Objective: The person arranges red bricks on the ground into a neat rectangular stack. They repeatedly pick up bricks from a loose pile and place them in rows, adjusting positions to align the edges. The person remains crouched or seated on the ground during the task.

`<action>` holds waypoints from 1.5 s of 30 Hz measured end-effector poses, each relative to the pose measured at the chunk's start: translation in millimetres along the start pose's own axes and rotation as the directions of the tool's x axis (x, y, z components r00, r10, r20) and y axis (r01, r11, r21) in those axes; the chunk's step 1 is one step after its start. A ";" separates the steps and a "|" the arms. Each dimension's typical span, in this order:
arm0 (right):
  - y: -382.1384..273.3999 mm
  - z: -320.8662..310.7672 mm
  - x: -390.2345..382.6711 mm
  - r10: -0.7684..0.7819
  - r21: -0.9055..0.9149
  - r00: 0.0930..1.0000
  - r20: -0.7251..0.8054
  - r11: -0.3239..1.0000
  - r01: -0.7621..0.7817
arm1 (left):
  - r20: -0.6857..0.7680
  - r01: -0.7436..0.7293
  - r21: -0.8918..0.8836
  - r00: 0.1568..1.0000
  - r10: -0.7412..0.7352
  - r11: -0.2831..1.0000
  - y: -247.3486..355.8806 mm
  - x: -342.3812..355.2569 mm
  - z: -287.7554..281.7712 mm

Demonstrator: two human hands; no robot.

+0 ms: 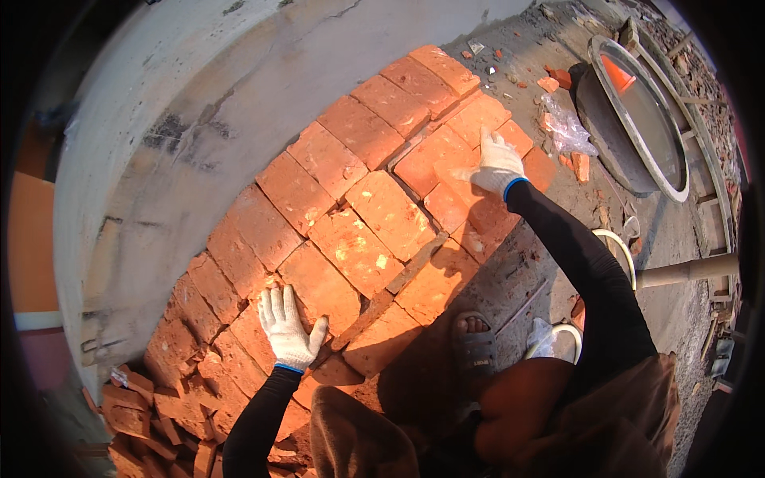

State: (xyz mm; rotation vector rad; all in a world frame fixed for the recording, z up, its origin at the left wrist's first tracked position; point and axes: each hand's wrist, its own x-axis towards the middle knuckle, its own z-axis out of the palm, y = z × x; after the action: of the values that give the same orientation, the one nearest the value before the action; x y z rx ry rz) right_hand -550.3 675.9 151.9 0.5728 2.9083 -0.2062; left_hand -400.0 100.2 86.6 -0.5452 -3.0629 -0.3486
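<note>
A broad stack of orange-red bricks (pixel 358 251) lies in tight rows in front of me. My left hand (pixel 288 328), in a white knit glove with a blue cuff, rests on the near left bricks with its fingers spread. Farther off to the right, my right hand (pixel 496 165), gloved the same way, reaches out with its fingers apart over a brick (pixel 433 159) and its neighbours. Neither hand grips anything. Between them a narrow brown strip (pixel 418 261), its material unclear, lies slanting across the bricks.
A grey plastered wall (pixel 263 95) runs along the stack's far left side. Loose bricks (pixel 139 418) are heaped at lower left. At right stand a large round tub (pixel 684 179) of greyish water, a clear plastic bag (pixel 567 131) and a pole (pixel 689 272). My sandalled foot (pixel 474 346) is beside the stack.
</note>
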 end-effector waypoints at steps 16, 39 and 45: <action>-67.9 71.4 -34.2 -0.408 -0.058 0.888 -0.211 0.912 0.406 | -0.018 -0.004 0.002 1.000 0.004 1.000 -0.2 -1.2 -2.1; -56.3 108.4 -13.7 -0.459 -0.066 0.867 -0.193 0.888 0.455 | -0.354 0.832 -0.548 -0.323 -0.878 -0.085 -249.4 -248.2 -129.4; -63.8 101.7 -16.2 -0.485 -0.101 0.857 -0.174 0.874 0.475 | -0.016 0.767 -0.441 -0.527 -0.850 -0.466 -349.9 -256.7 -162.5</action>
State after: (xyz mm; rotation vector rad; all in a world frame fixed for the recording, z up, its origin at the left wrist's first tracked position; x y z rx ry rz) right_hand -546.0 594.5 62.3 -0.1711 3.1846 -0.1355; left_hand -283.1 -342.7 156.8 2.2952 -1.7884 -0.5772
